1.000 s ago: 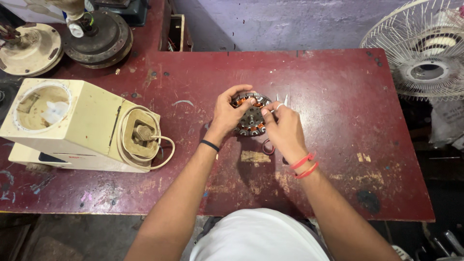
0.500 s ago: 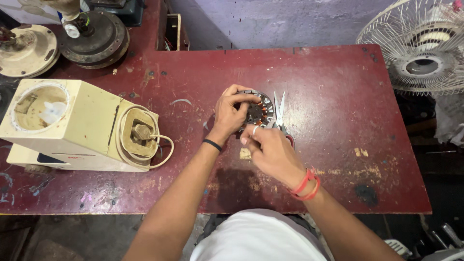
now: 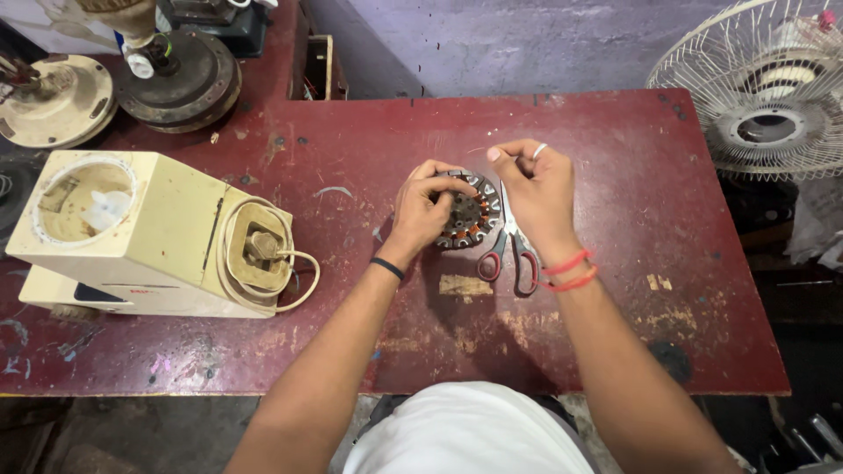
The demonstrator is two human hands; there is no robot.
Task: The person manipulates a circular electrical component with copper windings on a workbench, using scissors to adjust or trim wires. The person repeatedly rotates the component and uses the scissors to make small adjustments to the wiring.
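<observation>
A round motor stator [image 3: 471,221] with copper windings lies on the worn red table [image 3: 667,228]. My left hand [image 3: 428,206] grips its left rim, fingers curled over the top. My right hand [image 3: 537,191] hovers just right of the stator, thumb and forefinger pinched on a thin strand of wire that runs left from the fingertips. Red-handled scissors [image 3: 511,256] lie on the table beneath my right hand, with the blades pointing away from me beside the stator.
A cream machine housing [image 3: 149,228] with a coiled cord lies on its side at the left. Round motor parts [image 3: 180,79] and a cream disc [image 3: 53,101] sit at the back left. A white-grilled table fan [image 3: 773,96] stands off the table's right end.
My right hand dropped toward me from the stator, then rose to its far right side with fingers pinched. The scissors now show beneath it. My left hand stayed on the stator.
</observation>
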